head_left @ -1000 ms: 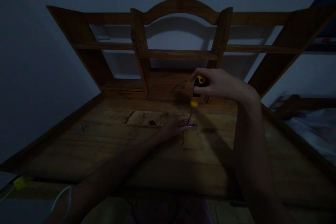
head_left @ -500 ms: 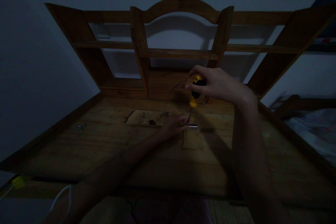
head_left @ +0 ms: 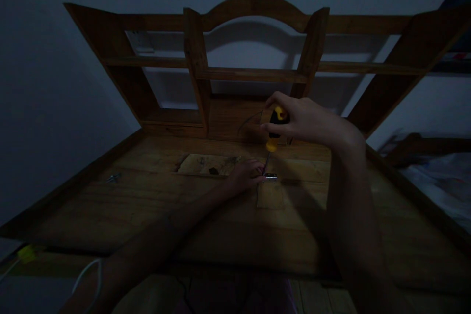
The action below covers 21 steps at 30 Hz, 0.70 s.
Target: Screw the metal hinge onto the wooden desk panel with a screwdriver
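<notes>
Screwdriver (head_left: 274, 131): yellow and black handle, held near upright over the middle of the wooden desk top; its thin shaft runs down to a small metal fitting.
Metal fitting (head_left: 271, 176): small, bright, hinge-like piece lying on the desk at the top edge of a small wooden block (head_left: 270, 195); detail too dim to tell.
Right hand (head_left: 305, 120): clenched around the screwdriver handle from above, fingers wrapped on its top.
Left hand (head_left: 245, 175): resting on the desk just left of the fitting, fingertips touching the shaft's lower end or the fitting; which of the two cannot be told.
Flat board (head_left: 206, 164): pale, marked panel lying on the desk, behind the left hand.
Desk (head_left: 147, 206): wooden, with a raised shelf unit (head_left: 253, 73) at the back against the wall.
Loose screw (head_left: 114, 177): small metal item far left on the desk.
White cable (head_left: 86, 274): at the lower left edge.
</notes>
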### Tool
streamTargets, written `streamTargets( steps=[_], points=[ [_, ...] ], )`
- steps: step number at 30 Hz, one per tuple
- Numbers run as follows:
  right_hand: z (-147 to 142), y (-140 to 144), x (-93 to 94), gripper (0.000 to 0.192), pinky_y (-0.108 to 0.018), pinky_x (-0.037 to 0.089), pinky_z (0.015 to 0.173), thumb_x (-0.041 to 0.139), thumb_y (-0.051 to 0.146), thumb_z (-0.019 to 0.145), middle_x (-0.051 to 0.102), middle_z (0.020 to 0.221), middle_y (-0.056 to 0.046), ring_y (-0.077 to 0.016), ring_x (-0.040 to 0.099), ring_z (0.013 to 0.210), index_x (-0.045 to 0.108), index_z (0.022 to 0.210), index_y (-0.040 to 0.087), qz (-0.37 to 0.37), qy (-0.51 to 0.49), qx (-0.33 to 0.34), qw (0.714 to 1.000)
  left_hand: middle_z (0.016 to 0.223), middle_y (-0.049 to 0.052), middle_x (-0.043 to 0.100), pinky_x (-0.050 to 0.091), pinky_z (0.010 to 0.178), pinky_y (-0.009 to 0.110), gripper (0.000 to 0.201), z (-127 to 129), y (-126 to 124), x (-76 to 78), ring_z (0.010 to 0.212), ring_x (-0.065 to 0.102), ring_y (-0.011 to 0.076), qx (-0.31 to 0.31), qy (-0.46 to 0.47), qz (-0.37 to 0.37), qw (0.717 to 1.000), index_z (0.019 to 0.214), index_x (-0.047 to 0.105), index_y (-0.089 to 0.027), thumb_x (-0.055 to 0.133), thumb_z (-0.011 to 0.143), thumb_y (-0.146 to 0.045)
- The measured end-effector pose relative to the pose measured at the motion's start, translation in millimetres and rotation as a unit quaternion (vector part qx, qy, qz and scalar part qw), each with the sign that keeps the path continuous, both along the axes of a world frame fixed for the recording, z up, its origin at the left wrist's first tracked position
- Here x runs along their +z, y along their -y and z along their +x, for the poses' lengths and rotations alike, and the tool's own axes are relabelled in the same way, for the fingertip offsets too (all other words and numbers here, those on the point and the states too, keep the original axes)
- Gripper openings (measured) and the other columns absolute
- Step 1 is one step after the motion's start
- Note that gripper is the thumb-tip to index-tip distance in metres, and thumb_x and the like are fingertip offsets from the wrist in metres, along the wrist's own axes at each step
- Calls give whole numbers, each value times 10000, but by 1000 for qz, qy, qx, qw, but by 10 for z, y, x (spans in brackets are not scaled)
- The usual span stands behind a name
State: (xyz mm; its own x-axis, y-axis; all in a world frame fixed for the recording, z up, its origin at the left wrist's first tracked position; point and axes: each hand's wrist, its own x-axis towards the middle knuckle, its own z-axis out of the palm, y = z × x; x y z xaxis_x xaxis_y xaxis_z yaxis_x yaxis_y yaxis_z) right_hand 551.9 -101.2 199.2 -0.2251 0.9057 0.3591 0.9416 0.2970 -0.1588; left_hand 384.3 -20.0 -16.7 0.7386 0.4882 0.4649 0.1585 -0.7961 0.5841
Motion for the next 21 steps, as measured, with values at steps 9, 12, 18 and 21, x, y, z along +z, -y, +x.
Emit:
streamTargets(
  steps=[9,12,18,21],
  points=[
    [-33,-24,-29,324,-330,440,731,596,490,859,668,929,-63,-249,623,873,597,1042,223,-2,7,-3,1000,965,17,654,485,825,291,146,7,-2,-4,904,625,171,-2,-4,-9,1000,977,624,-196,680,854,-252],
    [-27,-31,-45,380,-332,442,723,618,479,839,661,945,-77,-257,622,879,566,1106,213,-7,-4,-7,1000,927,12,657,488,793,282,158,8,-5,-9,862,629,165,-2,-2,-10,1000,973,623,-196,688,849,-269],
    [-25,8,4,360,-312,442,707,628,330,810,665,984,-70,-236,625,865,551,1141,212,-39,-7,33,999,913,9,657,481,783,267,173,6,-18,-45,850,624,156,-15,22,-2,1000,967,621,-186,696,845,-281],
    [-37,18,-10,349,-326,440,693,606,387,834,666,925,-71,-245,626,834,559,1136,218,-33,-4,2,999,929,11,658,482,785,267,176,4,-6,-28,851,628,156,-12,15,-8,1000,978,625,-190,693,845,-282]
  ],
)
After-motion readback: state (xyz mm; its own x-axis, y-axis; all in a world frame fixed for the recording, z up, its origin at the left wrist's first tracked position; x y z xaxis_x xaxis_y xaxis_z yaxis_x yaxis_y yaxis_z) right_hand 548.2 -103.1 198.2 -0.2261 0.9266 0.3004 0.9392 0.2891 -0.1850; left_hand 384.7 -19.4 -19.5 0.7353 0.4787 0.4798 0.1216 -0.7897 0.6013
